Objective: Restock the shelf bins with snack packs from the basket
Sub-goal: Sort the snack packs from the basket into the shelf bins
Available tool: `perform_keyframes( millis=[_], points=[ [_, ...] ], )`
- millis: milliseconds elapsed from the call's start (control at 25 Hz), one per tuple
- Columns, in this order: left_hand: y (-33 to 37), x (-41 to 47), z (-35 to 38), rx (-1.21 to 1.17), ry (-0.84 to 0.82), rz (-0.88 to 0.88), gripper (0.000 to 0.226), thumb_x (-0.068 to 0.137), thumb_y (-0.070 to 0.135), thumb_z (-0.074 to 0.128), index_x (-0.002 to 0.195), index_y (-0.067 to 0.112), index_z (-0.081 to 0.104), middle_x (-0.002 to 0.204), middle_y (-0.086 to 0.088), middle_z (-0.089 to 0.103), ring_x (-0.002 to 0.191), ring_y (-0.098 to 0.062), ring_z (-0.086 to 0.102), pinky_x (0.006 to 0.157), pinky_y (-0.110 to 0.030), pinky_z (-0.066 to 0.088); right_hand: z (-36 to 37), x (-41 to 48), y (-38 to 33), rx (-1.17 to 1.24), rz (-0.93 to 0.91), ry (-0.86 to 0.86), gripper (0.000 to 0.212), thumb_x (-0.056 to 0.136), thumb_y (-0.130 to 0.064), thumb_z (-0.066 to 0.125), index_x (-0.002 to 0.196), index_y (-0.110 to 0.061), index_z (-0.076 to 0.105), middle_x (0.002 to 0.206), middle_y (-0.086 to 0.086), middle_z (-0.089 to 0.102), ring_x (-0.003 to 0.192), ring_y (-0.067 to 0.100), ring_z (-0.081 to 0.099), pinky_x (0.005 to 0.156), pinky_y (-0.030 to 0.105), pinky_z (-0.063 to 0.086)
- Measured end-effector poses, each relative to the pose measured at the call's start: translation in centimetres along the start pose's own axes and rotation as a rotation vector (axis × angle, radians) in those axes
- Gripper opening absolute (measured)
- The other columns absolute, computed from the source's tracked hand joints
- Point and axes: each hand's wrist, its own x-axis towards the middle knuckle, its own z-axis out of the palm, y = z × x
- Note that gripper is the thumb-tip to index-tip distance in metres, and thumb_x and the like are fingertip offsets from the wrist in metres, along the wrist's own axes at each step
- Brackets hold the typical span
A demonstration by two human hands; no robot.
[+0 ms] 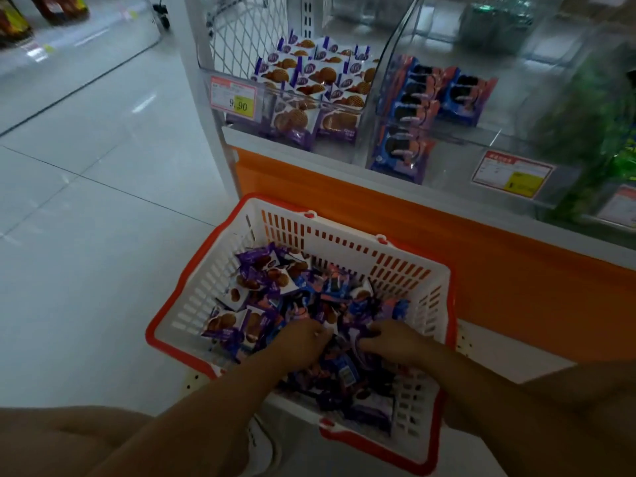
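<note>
A white basket with an orange rim (347, 235) sits on the low shelf ledge, full of purple waffle-biscuit packs (256, 270) and blue sandwich-cookie packs (339, 284). Both my hands are down in the pile. My left hand (303, 342) has its fingers curled into the packs near the middle. My right hand (392, 340) grips a purple pack beside it. Above, a clear bin (285, 94) holds stacked waffle packs (316, 74). The clear bin to its right (447, 136) holds a few blue cookie packs (413, 98).
An orange panel (499, 280) runs below the bins. Price tags (234, 96) hang on the bin fronts. A bin with green packs (599, 139) stands at the far right. Grey tiled floor (86, 201) spreads to the left, with another shelf at the far left.
</note>
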Motion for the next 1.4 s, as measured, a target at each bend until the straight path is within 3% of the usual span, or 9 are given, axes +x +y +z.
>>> perform_keyframes(
  millis=[80, 160, 360, 480, 720, 880, 1160, 1280, 1400],
  points=[
    [1.8, -0.3, -0.5, -0.632, -0.151, -0.190, 0.049, 0.098, 0.053, 0.045, 0.116, 0.011, 0.061, 0.100, -0.013, 0.071, 0.092, -0.029, 0.070, 0.078, -0.041, 0.059, -0.7, -0.9, -1.5, 0.070, -0.107, 0.136, 0.022, 0.090, -0.039, 0.064, 0.099, -0.020, 0.057, 0.092, -0.004, 0.051, 0.082, 0.013, 0.054, 0.071, 0.024, 0.041],
    [2.7, -0.3, -1.0, -0.918, -0.212, -0.175, 0.049, 0.094, 0.050, 0.056, 0.122, 0.011, 0.062, 0.110, -0.011, 0.072, 0.100, -0.028, 0.070, 0.080, -0.039, 0.059, -0.6, -1.7, -2.6, 0.019, -0.259, 0.265, 0.036, 0.083, -0.041, 0.072, 0.111, -0.025, 0.056, 0.106, -0.008, 0.048, 0.095, 0.011, 0.052, 0.078, 0.022, 0.044],
    [2.8, -1.0, -2.5, -1.115, -0.113, -0.077, 0.029, 0.092, 0.006, 0.062, 0.121, 0.009, 0.063, 0.112, -0.011, 0.072, 0.106, -0.028, 0.068, 0.092, -0.039, 0.055, -3.4, -3.4, -3.7, 0.393, -0.294, 0.294, 0.030, 0.091, -0.018, 0.066, 0.113, -0.033, 0.053, 0.114, -0.014, 0.046, 0.095, 0.000, 0.051, 0.070, 0.010, 0.046],
    [2.9, -1.5, -3.2, -1.098, -0.152, -0.005, 0.030, 0.093, 0.004, 0.061, 0.122, 0.010, 0.062, 0.117, -0.012, 0.070, 0.111, -0.029, 0.065, 0.096, -0.040, 0.053, -3.8, -3.6, -3.3, 0.610, -0.251, 0.220, 0.020, 0.091, -0.028, 0.065, 0.108, -0.038, 0.060, 0.118, -0.012, 0.059, 0.106, 0.009, 0.059, 0.091, 0.029, 0.052],
    [3.4, -2.0, -4.2, -1.097, -0.090, 0.053, 0.035, 0.092, 0.012, 0.064, 0.127, 0.011, 0.058, 0.116, -0.011, 0.071, 0.107, -0.027, 0.068, 0.087, -0.033, 0.056, -3.6, -3.5, -3.8, 0.757, -0.224, 0.281, 0.017, 0.085, -0.019, 0.072, 0.101, -0.019, 0.066, 0.107, 0.005, 0.068, 0.092, 0.019, 0.068, 0.080, 0.033, 0.057],
    [5.0, -3.5, -7.4, -0.908, 0.002, 0.129, 0.029, 0.091, 0.009, 0.065, 0.120, 0.013, 0.063, 0.111, -0.006, 0.073, 0.103, -0.021, 0.070, 0.088, -0.033, 0.056, -5.3, -4.9, -6.3, 0.543, -0.304, 0.299, 0.028, 0.084, -0.030, 0.073, 0.109, -0.033, 0.061, 0.112, -0.009, 0.059, 0.099, 0.011, 0.062, 0.079, 0.024, 0.056],
    [13.4, -9.3, -23.0, -0.503, 0.242, 0.520, 0.026, 0.092, 0.031, 0.060, 0.116, 0.022, 0.066, 0.107, 0.002, 0.074, 0.097, -0.012, 0.071, 0.085, -0.027, 0.057, -17.5, -14.1, -18.5, 0.004, -0.604, 0.739, 0.016, 0.085, -0.034, 0.070, 0.099, -0.038, 0.063, 0.091, -0.022, 0.065, 0.080, -0.007, 0.062, 0.059, 0.006, 0.045],
    [15.0, -8.3, -27.9, 0.052, 0.733, 0.657, 0.027, 0.101, 0.034, 0.048, 0.120, 0.029, 0.066, 0.106, 0.022, 0.063, 0.092, 0.006, 0.060, 0.076, -0.008, 0.043, -24.0, -14.4, -23.5, -0.002, -0.695, 0.905, 0.016, 0.081, -0.031, 0.074, 0.093, -0.030, 0.064, 0.094, -0.013, 0.066, 0.078, -0.001, 0.063, 0.065, 0.011, 0.046],
    [15.2, -4.2, -30.1, 0.560, 0.753, 0.631, 0.035, 0.104, 0.033, 0.037, 0.110, 0.018, 0.068, 0.108, 0.006, 0.066, 0.099, -0.013, 0.057, 0.090, -0.029, 0.046, -27.5, -10.6, -27.3, -0.513, -0.479, 0.791, 0.031, 0.082, -0.034, 0.074, 0.108, -0.019, 0.065, 0.109, -0.003, 0.064, 0.090, 0.011, 0.058, 0.076, 0.023, 0.042]
  ],
)
